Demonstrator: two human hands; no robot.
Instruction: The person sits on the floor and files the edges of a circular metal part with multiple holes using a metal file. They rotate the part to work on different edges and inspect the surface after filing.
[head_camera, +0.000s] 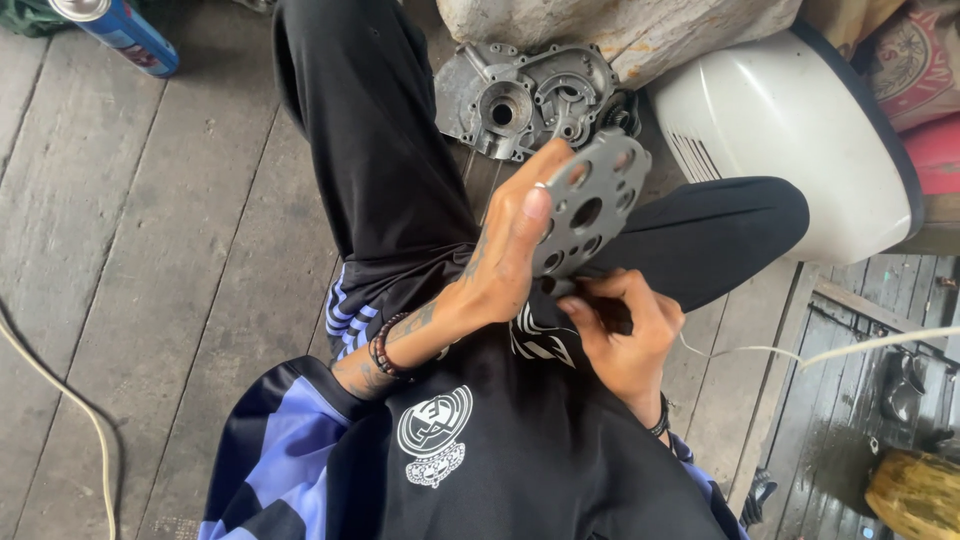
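At the far left a pale cable (70, 400) is lying across the wooden floor (170, 250), and a blue spray can (120, 30) is resting at the top left corner. Moving right, the person is sitting on the floor in black trousers with one leg stretching up the frame. The left hand (505, 255), with a bead bracelet (383, 347) circling its wrist, is gripping a flat grey metal plate (590, 205) pierced with round holes; its fingers (535, 210) are wrapping around the plate's left edge, thumb lying over the face, and the plate is being held tilted above the lap, just in front of the bent right knee. Directly below it the right hand (625, 335) is curling inward, its fingers pressing together at the plate's lower edge, though whether they are pinching something small there cannot be told. Beyond the plate, a grey cast engine casing (520, 100) is lying on the floor against a rough stone (620, 25). Further right a white rounded plastic cover (790, 130) is sitting beside the knee, and a thin pale cord (830, 350) is trailing across the boards at the right edge.
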